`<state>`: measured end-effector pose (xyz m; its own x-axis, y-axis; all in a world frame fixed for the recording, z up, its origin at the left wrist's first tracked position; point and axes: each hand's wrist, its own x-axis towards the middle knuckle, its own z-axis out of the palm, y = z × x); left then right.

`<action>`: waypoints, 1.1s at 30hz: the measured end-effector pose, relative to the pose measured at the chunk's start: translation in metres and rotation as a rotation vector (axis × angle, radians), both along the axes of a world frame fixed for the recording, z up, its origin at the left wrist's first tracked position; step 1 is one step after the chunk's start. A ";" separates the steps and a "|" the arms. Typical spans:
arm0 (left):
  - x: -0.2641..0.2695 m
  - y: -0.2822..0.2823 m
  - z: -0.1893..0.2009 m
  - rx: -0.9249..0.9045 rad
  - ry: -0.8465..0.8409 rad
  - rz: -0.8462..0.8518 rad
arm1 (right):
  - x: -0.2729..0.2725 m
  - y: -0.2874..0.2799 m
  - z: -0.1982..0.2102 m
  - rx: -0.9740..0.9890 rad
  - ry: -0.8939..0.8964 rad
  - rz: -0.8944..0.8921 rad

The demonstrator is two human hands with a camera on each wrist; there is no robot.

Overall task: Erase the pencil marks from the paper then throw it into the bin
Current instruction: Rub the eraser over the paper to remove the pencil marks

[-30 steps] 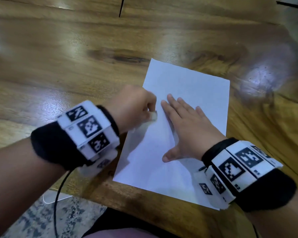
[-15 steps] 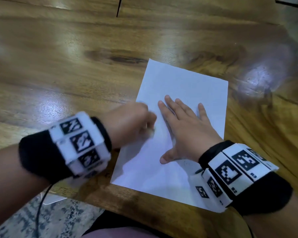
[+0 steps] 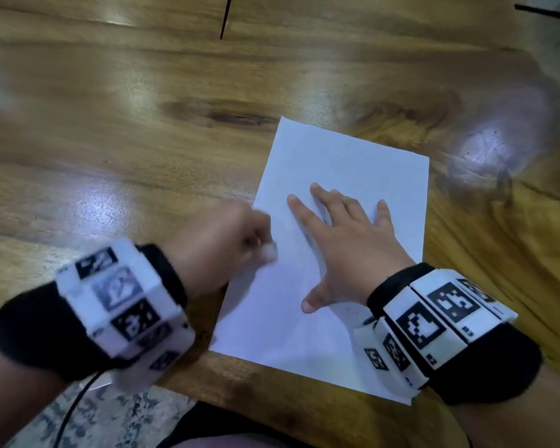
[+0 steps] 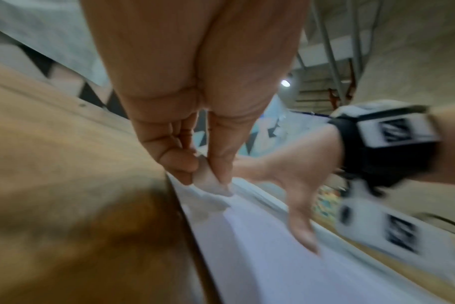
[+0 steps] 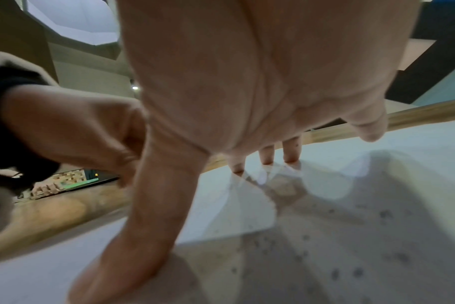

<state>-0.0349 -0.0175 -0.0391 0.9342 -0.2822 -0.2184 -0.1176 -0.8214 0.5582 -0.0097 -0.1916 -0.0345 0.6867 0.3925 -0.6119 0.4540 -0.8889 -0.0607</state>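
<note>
A white sheet of paper (image 3: 343, 163) lies on the wooden table (image 3: 143, 124) near its front edge. My right hand (image 3: 346, 234) presses flat on the middle of the paper, fingers spread and straight. My left hand (image 3: 220, 244) pinches a small white eraser (image 3: 269, 252) between thumb and fingers, its tip down on the paper's left edge. In the left wrist view the eraser (image 4: 208, 181) touches the paper (image 4: 260, 246) just beside the right hand's thumb (image 4: 303, 232). Small dark eraser crumbs (image 5: 356, 271) dot the paper (image 5: 416, 154) under my right palm. No bin is in view.
The table's front edge (image 3: 272, 399) runs just below the paper, with a patterned floor (image 3: 110, 415) and a black cable (image 3: 75, 405) beneath my left wrist. A dark seam (image 3: 225, 17) crosses the table's far part. Bare wood stretches to the left and beyond the paper.
My left hand with the eraser has slid left and toward me, from beside the right index finger to the paper's left edge. The right hand stays pressed on the paper.
</note>
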 end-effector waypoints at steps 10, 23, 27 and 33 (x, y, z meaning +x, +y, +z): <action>0.018 0.001 0.000 0.058 -0.022 0.060 | 0.001 0.005 0.001 -0.045 0.000 0.015; 0.029 -0.003 -0.001 0.067 -0.036 0.106 | 0.000 0.005 0.002 -0.048 0.026 0.006; -0.030 -0.002 -0.004 0.001 0.017 -0.035 | 0.000 0.003 0.000 -0.025 0.025 0.007; -0.013 -0.001 0.003 -0.003 0.065 -0.028 | 0.001 0.005 0.000 -0.041 0.024 0.010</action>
<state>-0.0478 -0.0188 -0.0364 0.9098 -0.3089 -0.2771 -0.1043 -0.8166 0.5677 -0.0091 -0.1868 -0.0346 0.6676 0.3738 -0.6439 0.4620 -0.8862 -0.0354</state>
